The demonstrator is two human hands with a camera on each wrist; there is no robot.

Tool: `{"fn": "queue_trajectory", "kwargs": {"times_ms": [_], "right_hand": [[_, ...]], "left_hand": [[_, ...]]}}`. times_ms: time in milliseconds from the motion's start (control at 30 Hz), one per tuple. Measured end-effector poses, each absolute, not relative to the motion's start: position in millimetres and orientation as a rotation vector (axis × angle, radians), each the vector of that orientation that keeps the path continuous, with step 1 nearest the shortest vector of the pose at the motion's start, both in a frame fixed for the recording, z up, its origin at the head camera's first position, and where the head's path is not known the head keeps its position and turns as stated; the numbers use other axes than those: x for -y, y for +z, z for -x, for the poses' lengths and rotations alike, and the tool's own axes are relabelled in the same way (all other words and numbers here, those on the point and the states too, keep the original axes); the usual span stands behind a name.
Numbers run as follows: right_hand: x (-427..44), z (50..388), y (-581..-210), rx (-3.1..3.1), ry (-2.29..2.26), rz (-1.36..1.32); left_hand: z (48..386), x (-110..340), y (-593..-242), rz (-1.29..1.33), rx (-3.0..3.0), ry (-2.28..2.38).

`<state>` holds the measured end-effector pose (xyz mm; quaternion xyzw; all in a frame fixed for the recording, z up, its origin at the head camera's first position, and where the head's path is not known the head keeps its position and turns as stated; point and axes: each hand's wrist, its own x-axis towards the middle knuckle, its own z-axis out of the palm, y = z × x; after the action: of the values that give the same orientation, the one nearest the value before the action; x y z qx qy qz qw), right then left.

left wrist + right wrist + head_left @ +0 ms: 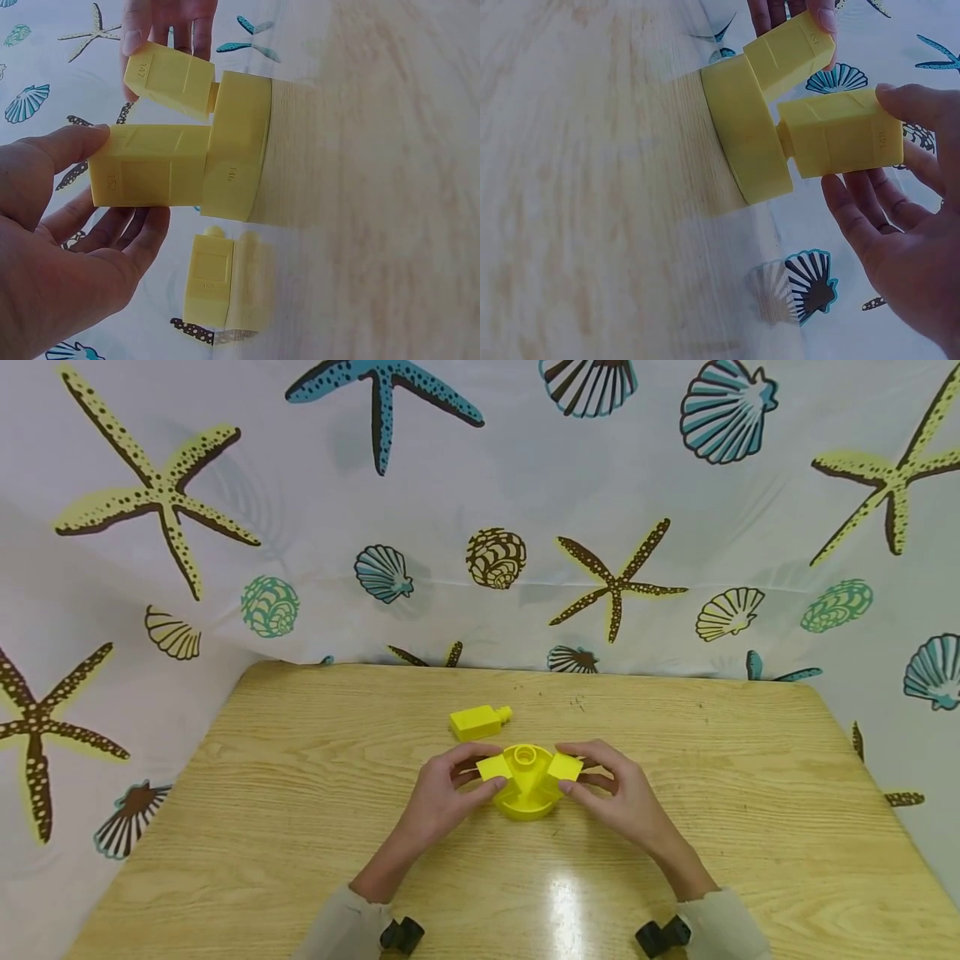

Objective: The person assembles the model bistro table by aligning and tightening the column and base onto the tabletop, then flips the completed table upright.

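A round yellow plastic base (525,812) with raised walls and a ring-shaped socket stands on the wooden table. My left hand (442,789) pinches a yellow block (493,767) between thumb and fingers, its lower end meeting the base's left side. On the opposite side my right hand (626,792) grips another yellow block (565,767); its narrow neck shows just above the base in the right wrist view, where this block (844,135) leans slightly. How deep either block sits is hidden. Behind the base lies a loose yellow block (476,723) with a knobbed end pointing right.
The wooden table (315,810) reaches to a white cloth (450,468) printed with starfish and shells, which hangs at the back and sides. Small dark specks mark the table behind the base. Black devices (402,935) sit at both wrists.
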<state>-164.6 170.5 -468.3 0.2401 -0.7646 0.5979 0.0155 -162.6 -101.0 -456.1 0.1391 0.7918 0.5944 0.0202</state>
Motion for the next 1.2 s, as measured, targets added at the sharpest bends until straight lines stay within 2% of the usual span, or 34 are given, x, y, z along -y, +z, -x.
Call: {"fn": "queue_trajectory", "kwargs": {"times_ms": [233,600,1200], "right_hand": [[-170.2,163.9,-464.8,2.452,1.833,-0.686],[-184.4,167.4,-458.9,2.494,1.918,-0.870],[-181.7,168.7,-464.3,2.418,2.001,-0.846]], "left_hand": [[162.9,102.1,-457.0,-0.445,-2.442,1.850],[162.7,101.7,-457.3,-0.423,-2.450,1.860],[162.2,101.7,-456.2,-0.416,-2.421,1.888]]}}
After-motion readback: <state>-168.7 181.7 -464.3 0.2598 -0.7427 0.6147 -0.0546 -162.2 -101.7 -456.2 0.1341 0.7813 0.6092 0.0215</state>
